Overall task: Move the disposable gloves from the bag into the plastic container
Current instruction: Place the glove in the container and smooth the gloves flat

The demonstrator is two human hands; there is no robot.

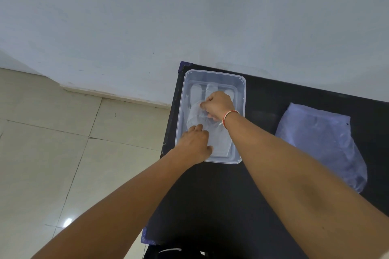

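A clear plastic container (242,94) stands on the left end of a black table (221,195). Thin transparent disposable gloves (196,93) lie flat inside it, fingers pointing toward the wall. My right hand (219,104), with a red-and-white thread on the wrist, is inside the container, fingers pinched on glove film at the middle. My left hand (194,145) lies over the container's near left part, fingers pressing down on the gloves. The bag (322,143), a bluish translucent plastic one, lies on the table to the right, apart from both hands.
The table's left edge runs just beside the container, with tiled floor (63,143) below. A pale wall (189,17) rises right behind the table. Bare black tabletop lies between container and bag. A dark object (179,251) sits at the bottom edge.
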